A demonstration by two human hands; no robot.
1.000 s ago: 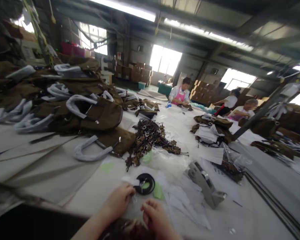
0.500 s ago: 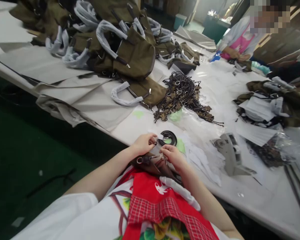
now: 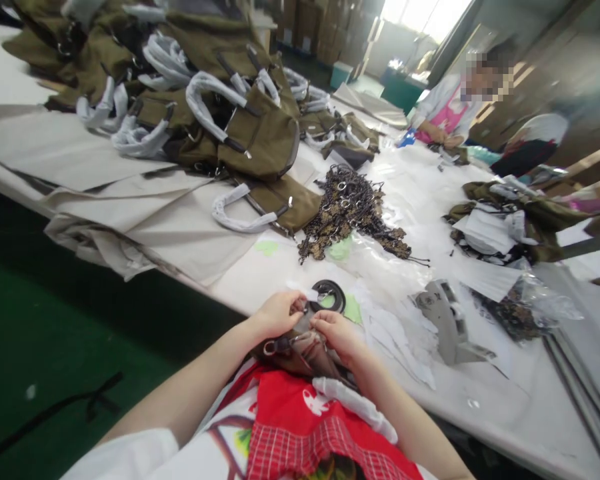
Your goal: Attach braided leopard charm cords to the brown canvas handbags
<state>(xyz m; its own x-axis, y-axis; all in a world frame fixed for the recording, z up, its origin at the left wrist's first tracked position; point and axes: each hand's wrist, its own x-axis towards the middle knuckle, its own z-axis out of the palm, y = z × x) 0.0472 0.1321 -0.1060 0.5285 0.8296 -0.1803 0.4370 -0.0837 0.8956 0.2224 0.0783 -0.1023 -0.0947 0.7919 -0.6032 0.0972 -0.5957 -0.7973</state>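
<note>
Barely shifted, left hand (image 3: 281, 313) and right hand (image 3: 336, 335) keep their grips pinched closed on the brown bag (image 3: 300, 353).

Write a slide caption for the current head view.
Two bare hands, left and right, work at a brown bag beside a coiled black strap.

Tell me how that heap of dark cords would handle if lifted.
The heap of dark cords would probably droop, since it lies limp and bends every way. It may come up tangled, as it overlaps itself, and its metal rings could snag.
</note>
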